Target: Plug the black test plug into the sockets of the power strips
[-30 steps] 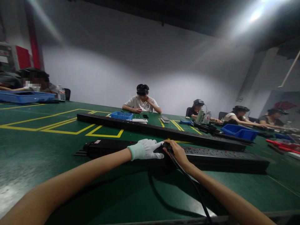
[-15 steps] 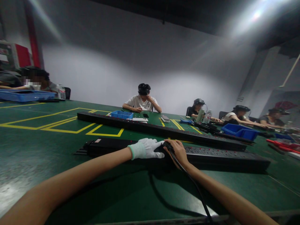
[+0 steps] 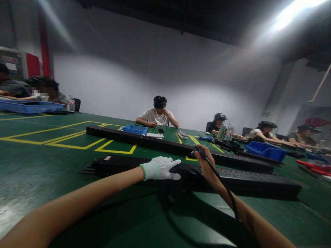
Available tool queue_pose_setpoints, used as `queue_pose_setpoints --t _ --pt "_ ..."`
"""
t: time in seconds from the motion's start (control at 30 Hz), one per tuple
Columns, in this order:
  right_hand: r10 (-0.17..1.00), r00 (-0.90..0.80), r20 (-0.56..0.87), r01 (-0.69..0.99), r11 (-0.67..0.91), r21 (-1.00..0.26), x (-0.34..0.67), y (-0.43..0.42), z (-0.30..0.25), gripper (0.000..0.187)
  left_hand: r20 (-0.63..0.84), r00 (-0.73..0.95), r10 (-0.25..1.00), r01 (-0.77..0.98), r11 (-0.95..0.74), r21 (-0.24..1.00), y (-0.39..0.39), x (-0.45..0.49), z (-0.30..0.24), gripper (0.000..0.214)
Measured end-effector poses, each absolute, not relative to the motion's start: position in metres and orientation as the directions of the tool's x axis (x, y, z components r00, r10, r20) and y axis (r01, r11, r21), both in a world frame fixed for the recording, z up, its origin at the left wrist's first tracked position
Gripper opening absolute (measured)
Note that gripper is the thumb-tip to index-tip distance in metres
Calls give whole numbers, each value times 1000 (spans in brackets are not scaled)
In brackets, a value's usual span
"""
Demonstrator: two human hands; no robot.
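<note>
A long black power strip (image 3: 258,181) with rows of sockets and small red dots lies across the bench in front of me. My left hand (image 3: 161,168), in a white glove with a mint cuff, grips the strip left of its middle, thumb on the near side and forefinger stretched to the right. Bare, my right hand (image 3: 207,162) is closed round a black plug (image 3: 196,150), holding it above the strip and apart from it. From the plug a black cord (image 3: 227,193) runs down along my right forearm. Behind lies a second black power strip (image 3: 155,142).
Yellow tape lines mark the green table (image 3: 51,179). A small blue bin (image 3: 134,129), a white phone (image 3: 155,135) and a grey box (image 3: 182,134) stand beyond the strips. A larger blue bin (image 3: 269,151) sits at right, a blue tray (image 3: 31,106) at far left. Several people sit around.
My right hand has lifted the plug off the power strip, moving up and to the right. My left hand stays on the strip. The view has tilted slightly.
</note>
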State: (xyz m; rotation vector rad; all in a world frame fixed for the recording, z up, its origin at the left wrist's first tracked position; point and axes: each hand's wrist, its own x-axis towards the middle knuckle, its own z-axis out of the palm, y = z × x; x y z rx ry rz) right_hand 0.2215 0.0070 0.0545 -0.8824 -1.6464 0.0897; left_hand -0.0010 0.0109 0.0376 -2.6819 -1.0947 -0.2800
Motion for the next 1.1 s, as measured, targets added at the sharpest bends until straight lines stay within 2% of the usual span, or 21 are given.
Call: queue_pose_setpoints --t 0.13,0.47,0.83,1.1 --pt "665 -180 725 388 725 -569 217 16 49 34 253 695 673 712 -694 -108 10 -9 38 80" --pt "686 -435 584 521 720 -458 183 16 44 29 190 631 752 770 -637 -36 5 -49 44 79" --pt "663 -510 548 647 715 -263 159 17 63 26 224 633 741 769 -636 -71 3 -47 45 81" --pt "718 -498 486 667 676 -315 165 15 63 26 201 630 750 772 -634 -51 5 -50 44 82"
